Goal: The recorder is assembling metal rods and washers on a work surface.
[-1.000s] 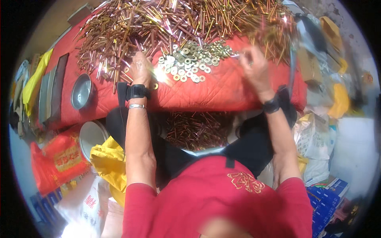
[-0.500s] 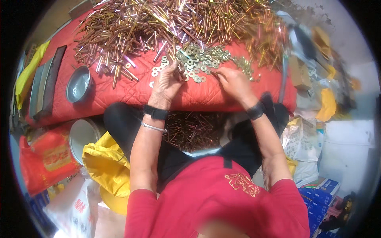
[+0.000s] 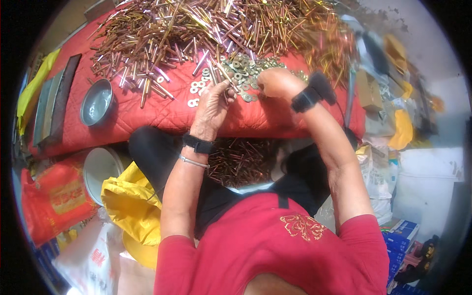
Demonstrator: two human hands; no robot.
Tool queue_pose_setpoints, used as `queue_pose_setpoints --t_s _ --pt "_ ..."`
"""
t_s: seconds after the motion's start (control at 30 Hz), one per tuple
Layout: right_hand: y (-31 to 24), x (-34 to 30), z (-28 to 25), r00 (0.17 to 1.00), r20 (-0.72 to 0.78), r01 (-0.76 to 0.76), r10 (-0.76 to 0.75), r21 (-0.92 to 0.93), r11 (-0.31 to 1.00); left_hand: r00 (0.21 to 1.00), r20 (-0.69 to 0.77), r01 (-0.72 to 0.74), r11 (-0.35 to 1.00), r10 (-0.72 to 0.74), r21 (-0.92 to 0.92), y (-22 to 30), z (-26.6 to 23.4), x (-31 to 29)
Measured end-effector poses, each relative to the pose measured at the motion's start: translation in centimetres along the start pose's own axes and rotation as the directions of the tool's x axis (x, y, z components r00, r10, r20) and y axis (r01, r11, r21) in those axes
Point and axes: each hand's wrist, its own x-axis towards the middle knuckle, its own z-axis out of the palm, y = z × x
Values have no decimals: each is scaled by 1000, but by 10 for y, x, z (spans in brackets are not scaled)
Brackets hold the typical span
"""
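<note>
My left hand (image 3: 213, 104) is closed around a few long metal bolts (image 3: 212, 72), whose shafts stick up past the fingers. To its right, my right hand (image 3: 279, 84) reaches over the small hardware with its fingers curled down; what they hold, if anything, is hidden. Flat ring washers (image 3: 237, 64) lie in a loose pile between and beyond both hands. Small brassy nuts (image 3: 270, 61) lie beside them, partly covered by my right hand. A large heap of long bolts (image 3: 196, 29) spreads across the far side of the red quilted cloth (image 3: 147, 115).
A grey metal bowl (image 3: 97, 103) sits on the cloth at left, beside dark flat strips (image 3: 56, 101). Below the table edge, more bolts (image 3: 241, 160) lie between my legs. A round pail (image 3: 102, 169) and yellow cloth (image 3: 130, 196) are at lower left; a white box (image 3: 425, 182) stands at right.
My right hand has moved left and away from me over the nuts and washers, its forearm swinging inward. My left hand has shifted slightly right, still holding bolts.
</note>
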Motion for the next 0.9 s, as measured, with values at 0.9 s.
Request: queue_pose_setpoints --t_s 0.9 --pt "7 -85 9 982 -163 189 -96 848 494 916 129 165 650 -380 742 23 21 -24"
